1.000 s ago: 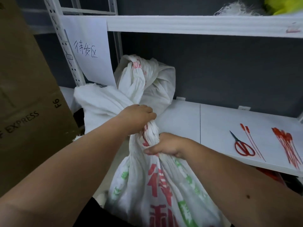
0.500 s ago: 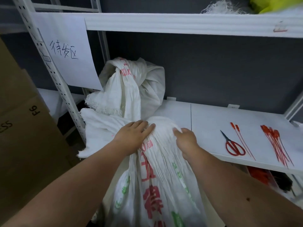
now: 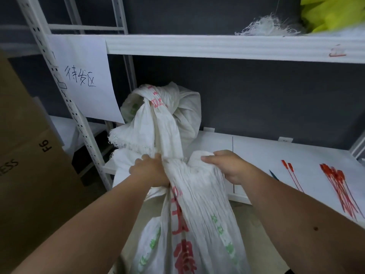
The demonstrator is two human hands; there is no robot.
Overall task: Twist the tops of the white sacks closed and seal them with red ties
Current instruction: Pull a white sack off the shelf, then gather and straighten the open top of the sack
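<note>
A white woven sack with red and green print stands in front of me, its top bunched against the shelf edge. My left hand grips the gathered fabric on the left side of the top. On the right, the sack's folded edge is held by my right hand, thumb lying on top. A second white sack sits knotted on the shelf behind. Two loose red ties and a bundle of red ties lie on the shelf to the right.
The white shelf carries scissors, mostly hidden behind my right forearm. A cardboard box stands at the left beside the rack post. A paper sign hangs from the upper shelf.
My hands let go of the twisted neck and moved apart to the sack's top. Now both grip the fabric at the shelf edge, and the view has tilted upward.
</note>
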